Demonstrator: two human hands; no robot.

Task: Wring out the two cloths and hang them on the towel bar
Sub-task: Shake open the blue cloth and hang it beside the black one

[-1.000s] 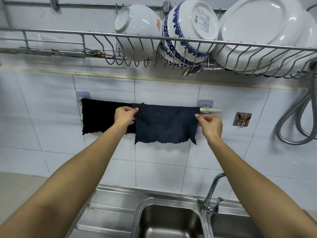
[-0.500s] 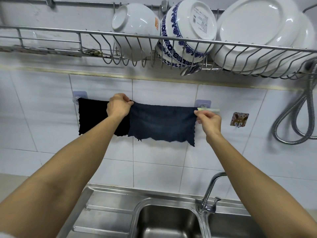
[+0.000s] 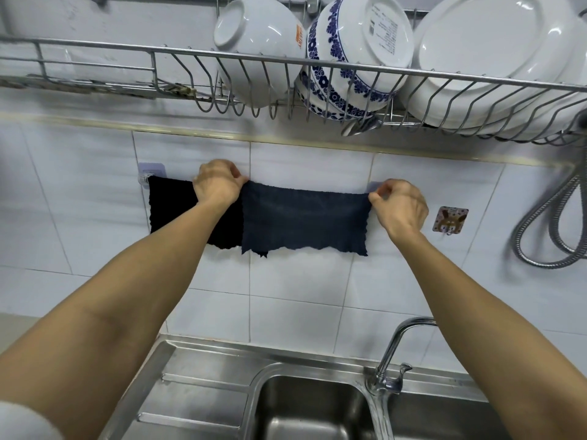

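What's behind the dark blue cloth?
White wall tile shows below the dark blue cloth. The bar it hangs on is covered; only the left bracket shows.

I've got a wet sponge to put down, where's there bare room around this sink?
The ribbed steel drainboard left of the sink basin is bare. The wire dish rack is bare left of the white bowl. Its right side is crowded with the blue-patterned bowl and white plates.
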